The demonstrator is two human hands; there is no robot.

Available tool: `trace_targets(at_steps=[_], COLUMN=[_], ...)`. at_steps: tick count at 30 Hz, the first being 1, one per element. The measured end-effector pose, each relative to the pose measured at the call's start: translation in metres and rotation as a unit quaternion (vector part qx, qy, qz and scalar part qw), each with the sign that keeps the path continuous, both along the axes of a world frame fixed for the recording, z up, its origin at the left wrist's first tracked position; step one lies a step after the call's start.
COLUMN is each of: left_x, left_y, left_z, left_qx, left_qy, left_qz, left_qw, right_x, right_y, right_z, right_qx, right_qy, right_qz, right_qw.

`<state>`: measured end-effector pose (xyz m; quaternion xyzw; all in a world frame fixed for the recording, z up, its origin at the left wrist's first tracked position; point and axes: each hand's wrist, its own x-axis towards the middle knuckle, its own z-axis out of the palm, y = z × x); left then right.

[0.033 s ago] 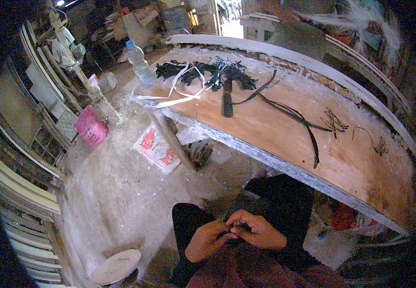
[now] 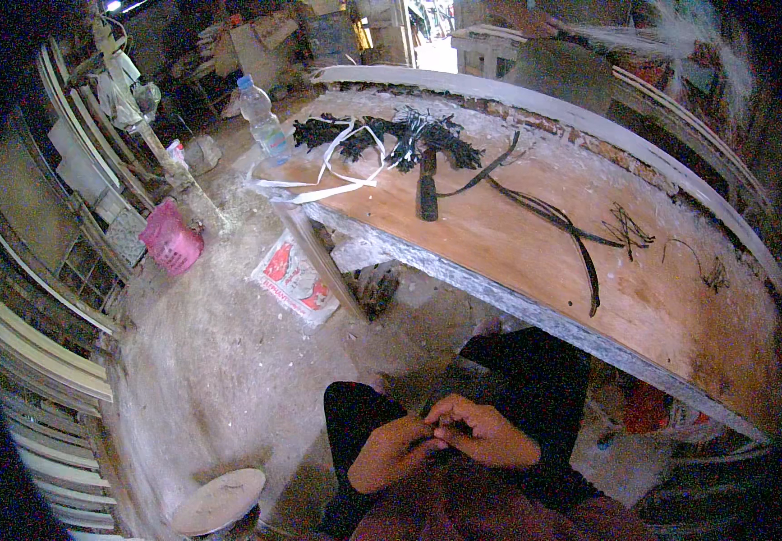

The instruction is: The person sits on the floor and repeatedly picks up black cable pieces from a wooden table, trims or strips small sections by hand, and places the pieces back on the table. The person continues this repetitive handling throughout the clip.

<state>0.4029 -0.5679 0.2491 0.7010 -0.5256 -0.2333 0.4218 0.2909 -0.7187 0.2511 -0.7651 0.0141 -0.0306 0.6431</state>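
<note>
Dusty workshop floor spreads beneath a long plywood bench strewn with black strips and a plastic bottle. Over the lap, the left hand and right hand press together, fingers meeting; anything pinched between them is hidden.

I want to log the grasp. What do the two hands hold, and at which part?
It cannot be told. The left hand and right hand are pressed together over the lap, fingers meeting; anything between them is hidden.
</note>
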Motion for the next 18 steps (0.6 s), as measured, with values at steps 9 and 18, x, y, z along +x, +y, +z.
trace_targets(at_steps=[9,18], left_x=[0.006,0.007], left_y=[0.004,0.007], left_z=[-0.007,-0.022], left_qx=[0.004,-0.035], left_qy=[0.079,0.131], left_qz=[-0.158,-0.206], left_qw=[0.984,0.969], right_x=[-0.003,-0.002], right_y=[0.001,0.006], right_z=[-0.001,-0.011], right_qx=[0.343,0.312], right_qy=[0.097,-0.024], right_qz=[0.071,0.086], right_qw=[0.932,0.946])
